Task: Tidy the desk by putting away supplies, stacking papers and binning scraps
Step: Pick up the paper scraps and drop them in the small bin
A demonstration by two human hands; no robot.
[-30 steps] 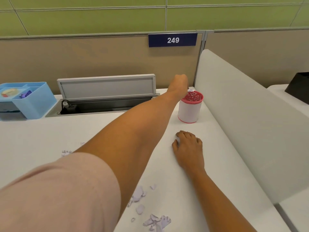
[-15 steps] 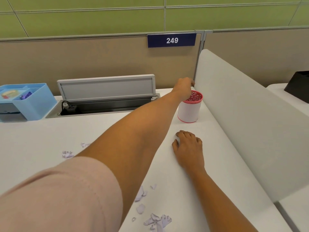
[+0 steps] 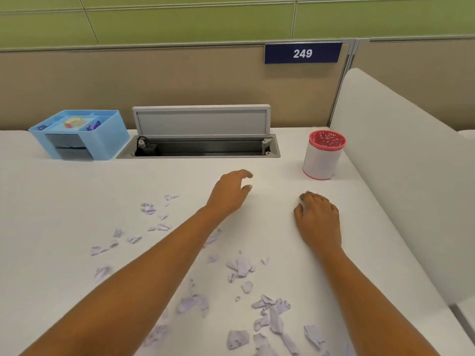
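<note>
Your left hand hovers over the desk, fingers relaxed, holding nothing. Your right hand rests palm-down, fingers curled; any contents cannot be determined. Torn paper scraps litter the desk around both forearms.

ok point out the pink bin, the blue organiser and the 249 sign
pink bin (image 3: 321, 160): head view, its white side wall
blue organiser (image 3: 111, 140): head view, its right-hand wall
249 sign (image 3: 302, 53): head view, on the digits
</note>
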